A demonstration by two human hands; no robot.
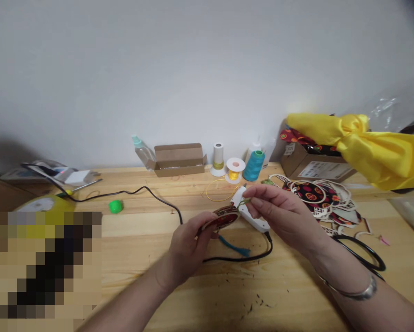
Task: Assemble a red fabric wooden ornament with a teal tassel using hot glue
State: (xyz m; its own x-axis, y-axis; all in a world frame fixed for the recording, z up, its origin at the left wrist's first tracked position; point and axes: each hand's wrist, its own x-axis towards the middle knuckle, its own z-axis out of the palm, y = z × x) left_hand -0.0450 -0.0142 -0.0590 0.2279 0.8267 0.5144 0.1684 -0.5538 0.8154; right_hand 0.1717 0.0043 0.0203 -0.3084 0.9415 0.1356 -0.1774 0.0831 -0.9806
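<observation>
My left hand [195, 240] grips a round dark red ornament [225, 217] with a pale rim, held tilted above the table. A blue tassel [235, 246] shows below it; I cannot tell for certain whether it is joined to the ornament. With its fingertips, my right hand [276, 210] pinches a thin green cord [243, 202] at the ornament's far edge. Behind both hands lies a white hot glue gun [253, 219], partly covered by the right fingers. Its black cable [248, 259] curves round beneath the hands.
Thread spools [218, 161], a teal thread cone [254, 166] and an open cardboard box [179, 161] stand along the wall. To the right lie patterned round pieces [314, 196] near a carton [317, 168] under yellow cloth [380, 152]. A green cap [115, 206] sits left.
</observation>
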